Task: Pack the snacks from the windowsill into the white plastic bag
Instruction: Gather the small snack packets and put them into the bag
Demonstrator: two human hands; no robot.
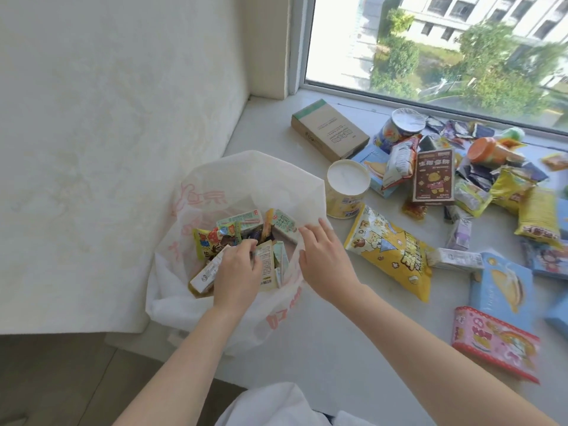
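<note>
White plastic bag [246, 179] with pink print is sitting open on the windowsill [307, 348], at its left end by the wall. Left hand [236, 272] is reaching into the bag mouth, fingers curled down among the packed snacks; it is lying against a small white carton [205, 274], but whether it is gripping anything cannot be told. Right hand [325, 259] is pinching the bag's right rim, fingers bent over the plastic. Inside the bag: a green drink carton [242, 221], a colourful cartoon packet [212, 241], several small sachets.

Snacks still lying on the sill, right of the bag: yellow popcorn bag [393, 250] just beside the right hand, white-lidded yellow tub [347, 192] standing upright near the bag's rim, brown cardboard box [330, 130] further back, dark red box [433, 176] leaning upright, light blue box [501, 287], pink box [495, 342] at the near edge, orange-lidded jar [485, 150] lying on its side in the pile by the window [430, 41].
</note>
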